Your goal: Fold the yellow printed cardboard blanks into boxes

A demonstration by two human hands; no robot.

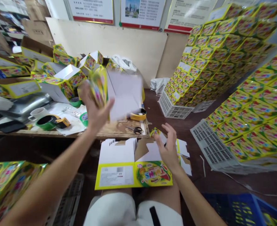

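Note:
My left hand [94,108] is raised over the table's front edge, fingers closed on a yellow printed carton [125,94]. The carton is blurred by motion, with a plain white side facing right. Across my lap lies a stack of flat cartons [116,174], with yellow printed panels towards me and white flaps away from me. My right hand [168,147] hovers at the right part of this stack, thumb and fingers apart, nothing seen between them. Whether it touches the top carton I cannot tell.
On the wooden table [114,128] are scissors [135,129], yellow tape [138,115], a tape measure [63,122], a mug [38,113] and a heap of formed cartons [58,86]. Tall carton stacks [206,59] stand on white crates [176,106] at right. A blue crate [244,207] is lower right.

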